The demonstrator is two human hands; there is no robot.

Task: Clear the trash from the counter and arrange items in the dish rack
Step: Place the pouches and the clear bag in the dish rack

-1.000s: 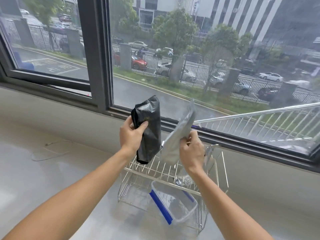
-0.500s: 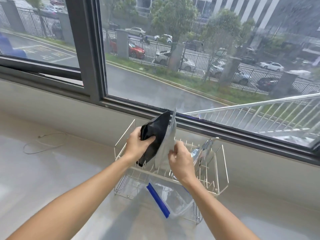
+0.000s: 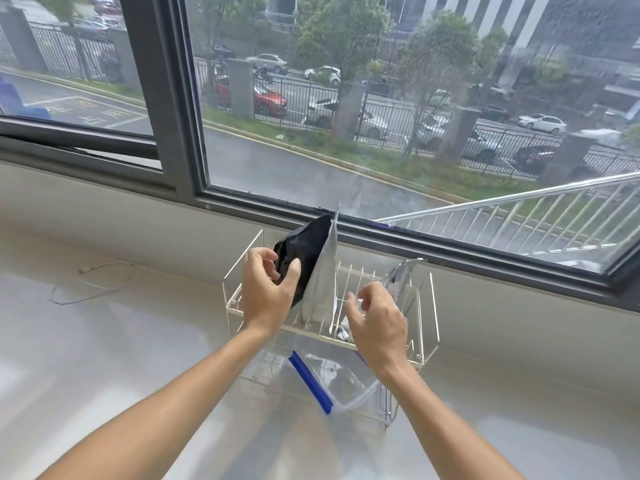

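A white wire dish rack [image 3: 430, 306] stands on the pale counter under the window. My left hand [image 3: 265, 292] is over its left end, thumb and fingers pinched on a black pouch [image 3: 306, 249] that leans upright into the rack. A silver pouch [image 3: 322, 285] stands on edge right beside the black one, between the rack's wires. My right hand [image 3: 379, 322] hovers just right of the silver pouch, fingers curled and apart, holding nothing. A crumpled clear-silver bag [image 3: 401, 273] sticks up at the rack's right end. A clear container with a blue edge [image 3: 310, 379] lies in the lower tier.
A thin white cable [image 3: 91, 284] lies looped on the counter [image 3: 104, 358] at the left. The grey window frame [image 3: 450, 251] and low sill wall run close behind the rack.
Both pouches came down from in front of the window into the rack. My right hand let go of the silver pouch, which now stands by itself; my left hand still grips the black one.
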